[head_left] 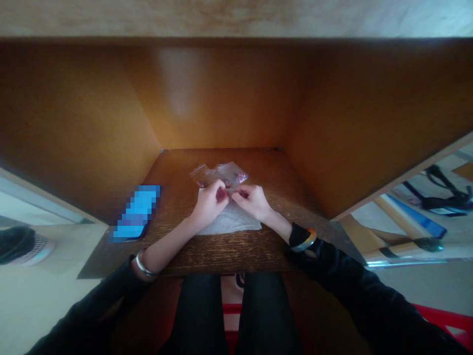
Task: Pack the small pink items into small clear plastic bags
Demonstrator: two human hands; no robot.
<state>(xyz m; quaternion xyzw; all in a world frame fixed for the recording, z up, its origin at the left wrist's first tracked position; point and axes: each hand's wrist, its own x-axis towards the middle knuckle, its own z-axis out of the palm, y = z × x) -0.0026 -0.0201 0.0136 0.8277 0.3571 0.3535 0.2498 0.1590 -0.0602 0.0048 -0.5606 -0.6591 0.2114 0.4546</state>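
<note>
Both hands meet over a white tissue-like sheet on the brown wooden desk. My left hand is closed, its thumb and fingers pinched together. Facing it, my right hand also pinches with curled fingers, its fingertips almost touching the left ones. Whatever lies between the fingertips is too small to make out. Just beyond the hands rest a clear zip bag with small pinkish pieces inside and a second small zip bag with reddish bits, partly behind the left hand.
A phone with a blurred blue screen lies on the desk at the left. Wooden panels enclose the back and both sides. At the far right, a shelf holds a black strapped item. A mesh bin stands at far left.
</note>
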